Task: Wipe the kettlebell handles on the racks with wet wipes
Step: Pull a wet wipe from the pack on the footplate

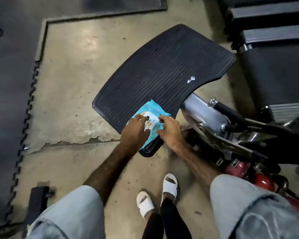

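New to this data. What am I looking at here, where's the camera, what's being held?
One picture, from a camera worn on a person's head, looking down at their own arms and feet. No robot. Both hands work on a turquoise wet wipes pack lying on a ribbed black footplate of a gym machine. The left hand rests its fingers on the pack; the right hand seems to pinch at its white label flap. A small white earbud lies on the plate too. No kettlebells are visible.

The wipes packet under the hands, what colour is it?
The wipes packet is turquoise blue with a white label, seen in the head view.
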Demonstrator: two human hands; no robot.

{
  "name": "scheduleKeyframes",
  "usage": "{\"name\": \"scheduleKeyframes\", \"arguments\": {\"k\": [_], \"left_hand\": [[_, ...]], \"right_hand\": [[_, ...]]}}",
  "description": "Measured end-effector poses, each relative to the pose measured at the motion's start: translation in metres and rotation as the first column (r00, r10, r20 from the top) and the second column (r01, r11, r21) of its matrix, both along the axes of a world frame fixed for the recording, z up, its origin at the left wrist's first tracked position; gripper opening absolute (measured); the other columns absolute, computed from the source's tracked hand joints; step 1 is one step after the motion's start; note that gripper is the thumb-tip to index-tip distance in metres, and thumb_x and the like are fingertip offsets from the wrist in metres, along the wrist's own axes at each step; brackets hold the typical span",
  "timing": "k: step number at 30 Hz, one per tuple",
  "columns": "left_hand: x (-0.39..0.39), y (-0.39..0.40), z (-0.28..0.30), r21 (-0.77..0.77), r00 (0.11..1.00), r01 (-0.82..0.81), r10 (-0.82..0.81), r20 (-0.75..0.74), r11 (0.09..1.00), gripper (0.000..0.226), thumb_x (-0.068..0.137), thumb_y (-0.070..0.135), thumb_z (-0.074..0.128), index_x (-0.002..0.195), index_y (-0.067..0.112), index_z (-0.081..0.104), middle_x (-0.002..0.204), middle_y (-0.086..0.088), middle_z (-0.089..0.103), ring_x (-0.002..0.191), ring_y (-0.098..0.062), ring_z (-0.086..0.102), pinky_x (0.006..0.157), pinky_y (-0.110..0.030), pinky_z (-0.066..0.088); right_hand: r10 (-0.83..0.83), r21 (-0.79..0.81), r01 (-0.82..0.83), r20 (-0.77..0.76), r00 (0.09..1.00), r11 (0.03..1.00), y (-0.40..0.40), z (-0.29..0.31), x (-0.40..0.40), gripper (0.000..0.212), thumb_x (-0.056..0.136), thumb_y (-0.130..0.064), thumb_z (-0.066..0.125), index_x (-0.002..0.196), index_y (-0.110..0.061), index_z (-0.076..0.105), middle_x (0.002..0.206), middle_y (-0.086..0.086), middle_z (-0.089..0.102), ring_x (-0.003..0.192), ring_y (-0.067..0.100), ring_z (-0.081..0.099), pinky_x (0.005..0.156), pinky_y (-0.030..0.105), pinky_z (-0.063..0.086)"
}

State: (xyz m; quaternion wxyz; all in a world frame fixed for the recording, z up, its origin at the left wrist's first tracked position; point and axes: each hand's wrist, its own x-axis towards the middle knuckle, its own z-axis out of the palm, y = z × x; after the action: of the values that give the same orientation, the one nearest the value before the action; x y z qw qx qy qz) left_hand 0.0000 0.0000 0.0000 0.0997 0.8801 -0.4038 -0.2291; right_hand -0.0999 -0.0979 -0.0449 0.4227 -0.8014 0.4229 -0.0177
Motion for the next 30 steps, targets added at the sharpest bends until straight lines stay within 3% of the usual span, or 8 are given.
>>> {"name": "scheduleKeyframes", "arguments": {"k": [4,9,14,23,30], "left_hand": [[0.005,-0.017,-0.027,0.131,0.994,0.01,-0.024,0.105,0.991,0.056,0.086,0.043,0.062,0.134,0.018,0.046,0.139,-0.004,0.042,0.121,-0.028,0.044,0.089,-0.042,0.045],[0.006,-0.031,-0.037,0.154,0.978,0.017,-0.049,0.203,0.988,0.054,0.088,0.051,0.057,0.126,0.013,0.047,0.125,-0.009,0.046,0.114,-0.029,0.048,0.083,-0.041,0.047],[0.013,-0.032,-0.035,0.142,0.983,0.043,-0.067,0.171,0.989,0.054,0.083,0.049,0.062,0.123,0.014,0.052,0.12,-0.011,0.051,0.108,-0.031,0.054,0.083,-0.041,0.046],[0.03,-0.036,-0.023,0.089,0.997,0.048,-0.053,0.049,0.995,0.054,0.076,0.054,0.067,0.116,0.018,0.066,0.117,-0.009,0.059,0.104,-0.03,0.061,0.084,-0.037,0.046],[0.047,-0.028,-0.016,0.07,0.997,0.019,-0.014,-0.07,0.997,0.048,0.083,0.046,0.064,0.125,0.024,0.064,0.117,-0.005,0.069,0.102,-0.026,0.063,0.082,-0.033,0.043]], "right_hand": [[-0.094,-0.046,0.095,0.028,0.995,0.994,0.003,-0.022,0.008,0.05,0.077,-0.003,0.073,0.125,-0.01,0.061,0.124,0.011,0.061,0.114,0.028,0.058,0.101,0.037,0.045],[-0.141,-0.087,0.146,0.067,0.988,0.985,0.003,-0.038,0.011,0.044,0.079,0.003,0.068,0.12,-0.012,0.065,0.119,0.008,0.063,0.104,0.027,0.063,0.096,0.041,0.05],[-0.176,-0.048,0.178,0.051,0.983,0.983,0.003,-0.041,0.016,0.036,0.08,-0.007,0.073,0.116,-0.013,0.07,0.113,0.009,0.067,0.099,0.028,0.066,0.093,0.043,0.053],[-0.135,-0.078,0.13,-0.054,0.989,0.988,-0.009,-0.031,0.025,0.014,0.076,-0.011,0.074,0.089,-0.017,0.075,0.09,0.006,0.072,0.083,0.026,0.067,0.078,0.039,0.056],[-0.121,-0.082,0.117,-0.054,0.991,0.99,-0.006,-0.025,0.021,0.014,0.081,-0.012,0.074,0.094,-0.017,0.073,0.094,0.0,0.072,0.082,0.019,0.066,0.077,0.037,0.058]]}}
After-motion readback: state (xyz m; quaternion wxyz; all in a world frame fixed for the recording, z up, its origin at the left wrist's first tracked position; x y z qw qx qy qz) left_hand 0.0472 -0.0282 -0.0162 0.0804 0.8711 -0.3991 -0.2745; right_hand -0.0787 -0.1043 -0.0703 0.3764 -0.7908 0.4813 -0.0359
